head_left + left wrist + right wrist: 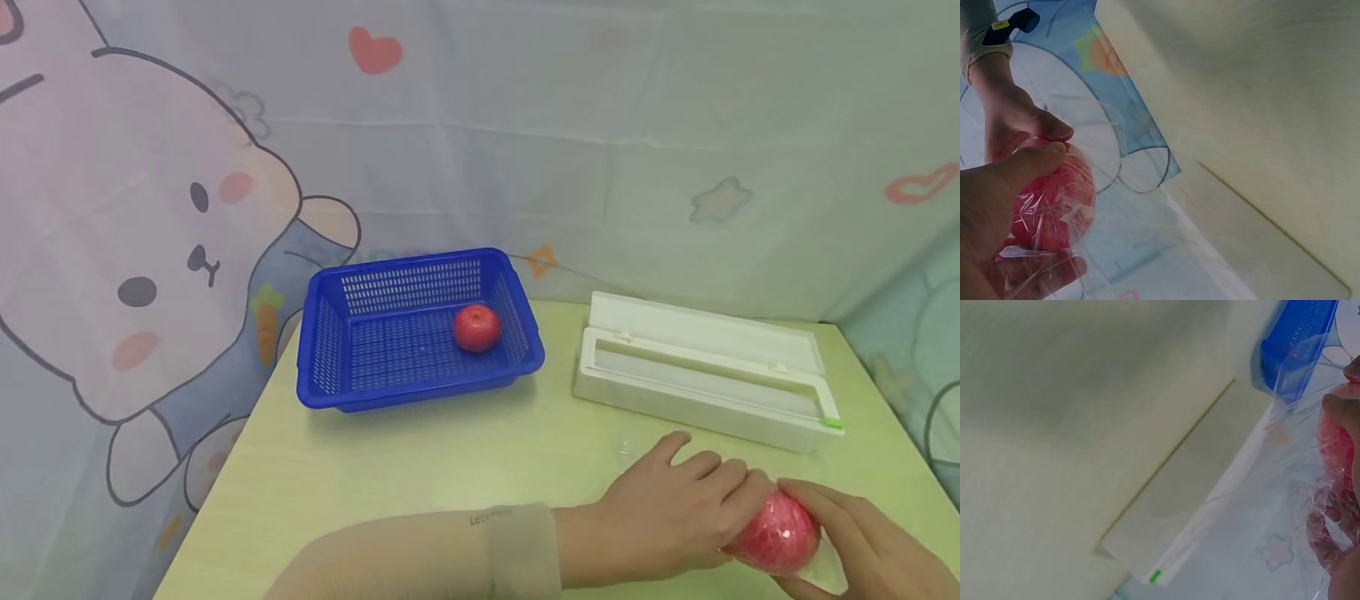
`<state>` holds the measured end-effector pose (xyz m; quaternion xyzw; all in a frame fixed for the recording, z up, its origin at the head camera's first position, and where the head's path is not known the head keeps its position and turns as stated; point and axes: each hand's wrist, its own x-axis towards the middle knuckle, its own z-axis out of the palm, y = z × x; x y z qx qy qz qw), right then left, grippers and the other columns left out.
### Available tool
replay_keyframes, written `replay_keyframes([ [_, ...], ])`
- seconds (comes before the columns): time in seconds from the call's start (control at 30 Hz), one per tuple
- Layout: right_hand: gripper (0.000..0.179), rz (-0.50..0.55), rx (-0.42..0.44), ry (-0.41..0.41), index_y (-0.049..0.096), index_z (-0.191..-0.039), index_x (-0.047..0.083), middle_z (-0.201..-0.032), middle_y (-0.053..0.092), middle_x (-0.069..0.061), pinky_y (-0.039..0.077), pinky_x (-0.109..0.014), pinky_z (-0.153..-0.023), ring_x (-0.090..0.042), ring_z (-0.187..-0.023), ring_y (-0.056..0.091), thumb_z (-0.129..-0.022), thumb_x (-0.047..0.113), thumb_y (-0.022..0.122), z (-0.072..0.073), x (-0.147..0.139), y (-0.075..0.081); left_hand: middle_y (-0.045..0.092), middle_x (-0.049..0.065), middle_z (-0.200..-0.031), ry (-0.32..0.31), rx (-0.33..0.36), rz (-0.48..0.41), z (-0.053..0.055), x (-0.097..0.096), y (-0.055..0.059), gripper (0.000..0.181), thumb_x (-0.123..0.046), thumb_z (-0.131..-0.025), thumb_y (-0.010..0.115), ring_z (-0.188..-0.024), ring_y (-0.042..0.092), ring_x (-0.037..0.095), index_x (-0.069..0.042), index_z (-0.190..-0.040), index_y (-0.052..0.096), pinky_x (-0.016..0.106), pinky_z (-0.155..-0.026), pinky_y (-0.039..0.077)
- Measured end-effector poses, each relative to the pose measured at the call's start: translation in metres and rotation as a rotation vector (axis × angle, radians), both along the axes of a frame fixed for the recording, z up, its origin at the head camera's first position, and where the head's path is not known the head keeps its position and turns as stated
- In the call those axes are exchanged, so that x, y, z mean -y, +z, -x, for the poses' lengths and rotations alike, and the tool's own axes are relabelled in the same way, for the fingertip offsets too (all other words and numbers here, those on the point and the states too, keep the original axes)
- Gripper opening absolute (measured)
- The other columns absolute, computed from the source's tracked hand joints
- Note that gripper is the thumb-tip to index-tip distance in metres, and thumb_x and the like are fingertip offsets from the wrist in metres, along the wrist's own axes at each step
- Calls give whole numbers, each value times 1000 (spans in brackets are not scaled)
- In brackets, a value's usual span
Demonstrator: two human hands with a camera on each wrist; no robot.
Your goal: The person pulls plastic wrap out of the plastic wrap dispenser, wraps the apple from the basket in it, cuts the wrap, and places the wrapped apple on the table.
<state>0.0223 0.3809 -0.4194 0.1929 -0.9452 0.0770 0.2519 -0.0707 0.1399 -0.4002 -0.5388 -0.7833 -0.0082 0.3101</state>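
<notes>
Between my two hands is a red apple (783,533) with clear plastic film (1100,269) wrapped over it, held near the front right of the table. My left hand (671,508) grips it from the left, its thumb lying across the film in the left wrist view. From the right, my right hand (862,533) grips the same apple, fingers over its far side. Loose film (1297,506) trails off the fruit in the right wrist view. Part of the apple is hidden behind the fingers.
A blue plastic basket (420,392) stands at the back left with another red apple (477,328) inside. Just beyond my hands lies a long white film dispenser box (690,408), its lid (705,329) raised. A printed cloth (525,125) hangs behind the table.
</notes>
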Motion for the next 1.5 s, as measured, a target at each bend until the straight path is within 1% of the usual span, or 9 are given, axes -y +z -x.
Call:
replay_keyframes([
  [0.1,109,-2,100,-102,62,-141,10,-116,68,0,41,2,-76,-4,-96,56,-60,78,90,-6,3,-16,65,-19,-123,31,67,85,-2,1,-12,60,-68,-94,64,-107,65,1,-27,-139,60,30,-104,47],
  [0.2,113,29,134,-100,61,-145,12,-118,68,3,43,1,-75,-1,-99,56,-47,45,106,-7,6,-29,64,-21,-124,64,173,192,-2,-1,-23,67,-74,-92,66,-108,64,-1,-30,-141,56,28,-103,46],
  [0.4,120,61,167,-49,58,-150,14,-119,67,7,41,1,-81,9,-105,50,-45,43,108,2,1,-56,61,-25,-128,125,455,348,9,-15,-45,73,-76,-88,71,-112,60,-5,-36,-146,52,18,-90,45],
  [0.6,121,75,191,-8,55,-152,9,-117,70,2,40,-1,-85,-7,-99,60,-49,44,107,18,-9,-81,63,-26,-114,165,638,340,25,-30,-66,67,-74,-82,80,-96,60,-7,-39,-135,58,16,-69,41],
  [0.8,120,82,214,-28,51,-153,8,-116,67,5,50,-12,-78,-6,-103,59,-54,50,105,22,-9,-86,64,-27,-104,179,780,309,41,-35,-78,64,-70,-78,85,-90,56,-7,-39,-129,62,16,-66,39],
  [0.93,110,95,172,-13,57,-145,8,-122,65,1,42,-5,-91,-6,-110,53,-56,52,104,26,-8,-86,63,-28,-100,174,821,298,50,-36,-84,62,-72,-78,84,-91,52,-6,-39,-126,63,15,-69,38],
  [1.07,96,122,147,40,62,-138,8,-123,66,-2,22,3,-103,-7,-115,52,-60,45,104,33,-11,-88,62,-28,-99,161,871,287,60,-36,-89,61,-73,-78,83,-90,49,-5,-38,-125,65,15,-71,37],
  [1.27,90,139,192,43,66,-137,13,-121,70,0,29,2,-99,6,-117,50,-58,28,105,40,-19,-89,65,-27,-106,165,947,297,67,-37,-87,64,-69,-79,85,-93,47,-5,-37,-131,66,16,-77,37],
  [1.5,81,128,246,44,68,-135,12,-119,72,2,33,0,-95,-4,-110,59,-63,27,103,49,-22,-83,60,-21,-130,206,780,362,68,-38,-85,79,-82,-81,72,-113,48,0,-37,-144,60,21,-88,40],
])
